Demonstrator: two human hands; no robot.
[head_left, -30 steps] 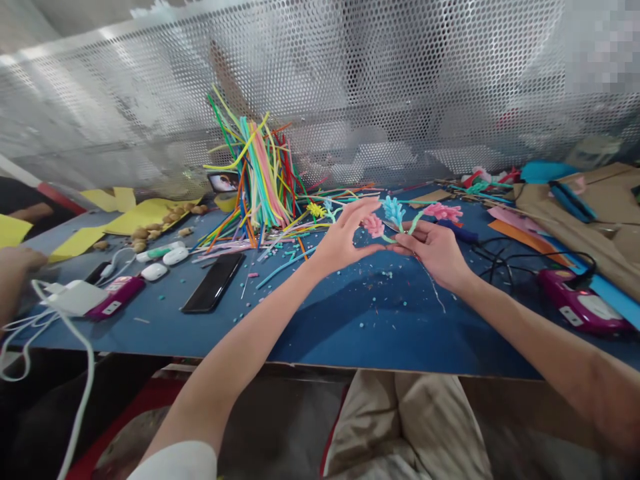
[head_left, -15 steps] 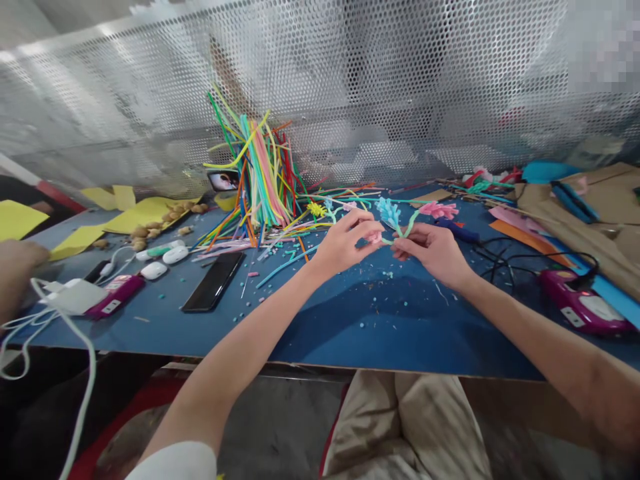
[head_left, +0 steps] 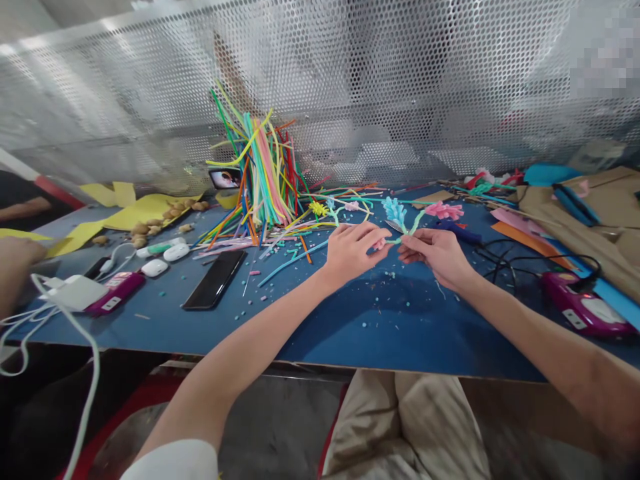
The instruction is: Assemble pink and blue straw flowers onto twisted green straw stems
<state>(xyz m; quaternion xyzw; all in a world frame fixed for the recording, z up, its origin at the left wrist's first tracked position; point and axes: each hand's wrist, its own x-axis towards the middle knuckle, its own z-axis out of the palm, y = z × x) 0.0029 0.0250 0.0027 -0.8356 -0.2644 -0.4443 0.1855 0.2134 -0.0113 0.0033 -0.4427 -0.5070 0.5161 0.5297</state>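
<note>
Over the middle of the blue table my right hand (head_left: 440,253) pinches the light green pipe-cleaner stems (head_left: 415,223) where they meet. From that joint rise a fluffy blue pipe-cleaner flower (head_left: 395,212) and a pink one (head_left: 444,211). My left hand (head_left: 356,253) is closed around a pale pink pipe-cleaner flower (head_left: 380,244) on a green stem leading to the right hand. Its fingers cover much of that flower. Just behind my left hand lie a small yellow flower (head_left: 318,209) and a light pink one (head_left: 352,206).
A tall bundle of coloured pipe cleaners (head_left: 263,177) stands at the back. A black phone (head_left: 214,280) lies left of my forearm. Purple power strips (head_left: 117,293) with cables sit at both sides. Another person's hand (head_left: 20,263) is far left. A perforated metal panel (head_left: 400,87) rises behind.
My left hand has turned so its back shows more, its fingers now over the pale pink flower. My right hand keeps its pinch on the stems.
</note>
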